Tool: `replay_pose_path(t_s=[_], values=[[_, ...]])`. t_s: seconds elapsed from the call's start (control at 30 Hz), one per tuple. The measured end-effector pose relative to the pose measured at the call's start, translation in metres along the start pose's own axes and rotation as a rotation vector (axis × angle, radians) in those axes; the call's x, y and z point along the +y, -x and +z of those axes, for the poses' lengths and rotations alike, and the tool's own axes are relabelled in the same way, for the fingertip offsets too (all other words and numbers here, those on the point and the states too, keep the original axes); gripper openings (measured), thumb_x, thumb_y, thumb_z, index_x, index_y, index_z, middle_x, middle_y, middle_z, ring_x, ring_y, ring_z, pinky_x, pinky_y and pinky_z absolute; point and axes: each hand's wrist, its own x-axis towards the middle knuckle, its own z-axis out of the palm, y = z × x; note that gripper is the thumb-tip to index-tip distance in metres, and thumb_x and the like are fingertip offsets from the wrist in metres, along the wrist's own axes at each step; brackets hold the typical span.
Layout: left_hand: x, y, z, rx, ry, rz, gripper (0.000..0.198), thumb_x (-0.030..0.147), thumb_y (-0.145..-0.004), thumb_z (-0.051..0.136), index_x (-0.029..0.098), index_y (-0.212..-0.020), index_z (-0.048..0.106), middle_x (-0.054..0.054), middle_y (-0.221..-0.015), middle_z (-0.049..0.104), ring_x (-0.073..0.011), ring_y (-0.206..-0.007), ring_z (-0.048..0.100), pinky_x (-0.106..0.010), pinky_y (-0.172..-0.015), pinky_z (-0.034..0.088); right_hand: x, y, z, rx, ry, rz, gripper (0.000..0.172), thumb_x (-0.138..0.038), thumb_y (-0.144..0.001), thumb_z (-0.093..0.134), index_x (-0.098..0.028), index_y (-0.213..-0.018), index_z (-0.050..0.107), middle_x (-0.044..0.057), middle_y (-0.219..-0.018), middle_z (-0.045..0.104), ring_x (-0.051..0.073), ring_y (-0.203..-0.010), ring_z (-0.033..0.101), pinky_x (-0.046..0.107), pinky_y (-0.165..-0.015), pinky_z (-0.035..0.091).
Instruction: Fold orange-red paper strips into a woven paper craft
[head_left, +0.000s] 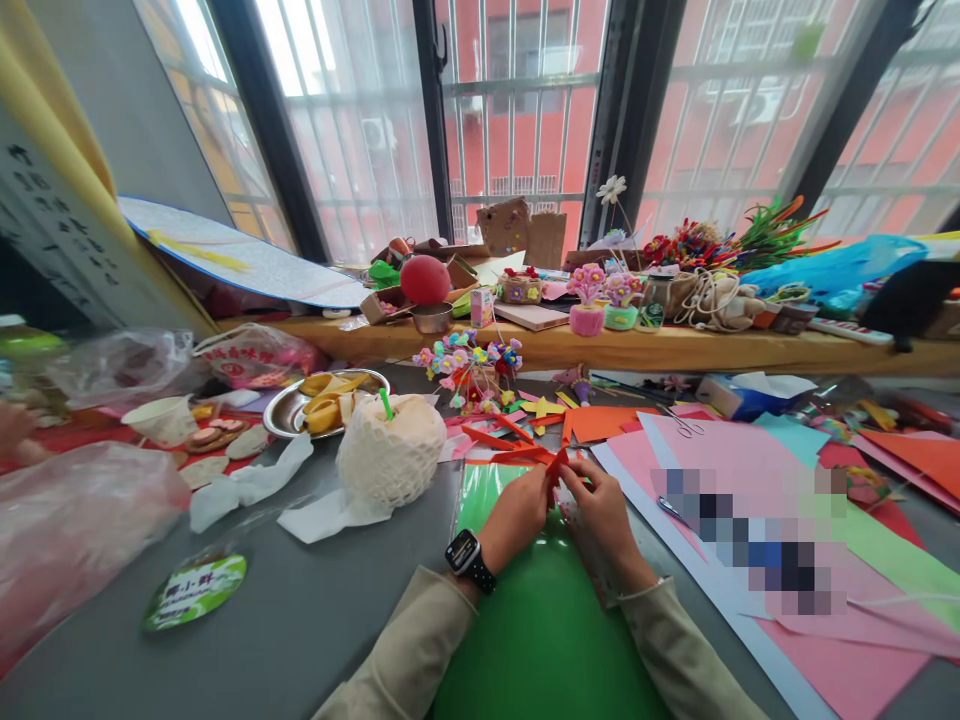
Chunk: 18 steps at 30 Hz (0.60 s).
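Note:
Both my hands meet over a shiny green sheet point(540, 620) on the grey table. Between them is a small piece of folded red-orange paper point(555, 467). My left hand point(517, 512), with a black watch point(469, 558) at the wrist, is closed on the paper's left side. My right hand point(606, 510) pinches its right side between thumb and fingers. Under the right hand lies a clear plastic sleeve point(589, 550). Just beyond the hands are several folded strips of orange paper point(517, 455) and a flat orange sheet point(604, 424).
On the left stand a coconut in white foam net point(390, 455), a metal bowl point(277, 415) with banana peels and a plastic bag point(90, 540). Pink paper sheets point(832, 640) and scissors point(686, 428) lie at right. Behind, crafts crowd a wooden ledge point(360, 345).

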Motion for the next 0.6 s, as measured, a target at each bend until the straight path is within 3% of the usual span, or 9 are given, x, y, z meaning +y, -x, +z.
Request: replay_pose_path(t_s=[0.2, 0.37, 0.5, 0.6], values=[[0.008, -0.001, 0.006, -0.007, 0.041, -0.036, 0.022, 0.013, -0.078, 0.024, 0.014, -0.085, 0.045, -0.004, -0.074, 0.051, -0.0111, -0.062, 0.044, -0.023, -0.059, 0.036, 0.002, 0.0, 0.001, 0.098, -0.018, -0.012, 0.023, -0.034, -0.069, 0.046, -0.014, -0.073, 0.058, 0.004, -0.072, 0.061, 0.017, -0.068, 0.055, 0.027, -0.063, 0.042], [0.006, -0.007, -0.011, -0.051, -0.007, -0.133, 0.02, 0.024, -0.077, 0.033, 0.014, -0.084, 0.048, -0.005, -0.08, 0.054, -0.013, -0.072, 0.048, -0.024, -0.064, 0.038, 0.008, -0.004, -0.002, 0.205, -0.309, 0.126, 0.023, -0.036, -0.07, 0.046, -0.015, -0.076, 0.051, 0.001, -0.068, 0.059, 0.015, -0.061, 0.057, 0.027, -0.058, 0.045], [-0.004, -0.032, -0.022, -0.004, -0.207, -0.192, 0.022, 0.029, -0.075, 0.036, 0.013, -0.085, 0.048, -0.006, -0.08, 0.055, -0.0139, -0.073, 0.05, -0.024, -0.065, 0.038, 0.011, -0.006, -0.005, 0.241, -0.319, 0.167, 0.025, -0.038, -0.068, 0.047, -0.015, -0.077, 0.051, 0.001, -0.067, 0.058, 0.014, -0.058, 0.057, 0.026, -0.055, 0.046], [-0.011, -0.06, -0.015, 0.029, -0.471, -0.211, 0.02, 0.023, -0.073, 0.041, 0.011, -0.087, 0.048, -0.009, -0.084, 0.054, -0.0166, -0.082, 0.049, -0.026, -0.071, 0.037, 0.012, -0.007, -0.007, 0.239, -0.181, 0.135, 0.027, -0.038, -0.068, 0.046, -0.014, -0.077, 0.053, 0.003, -0.069, 0.06, 0.015, -0.059, 0.056, 0.026, -0.054, 0.045]])
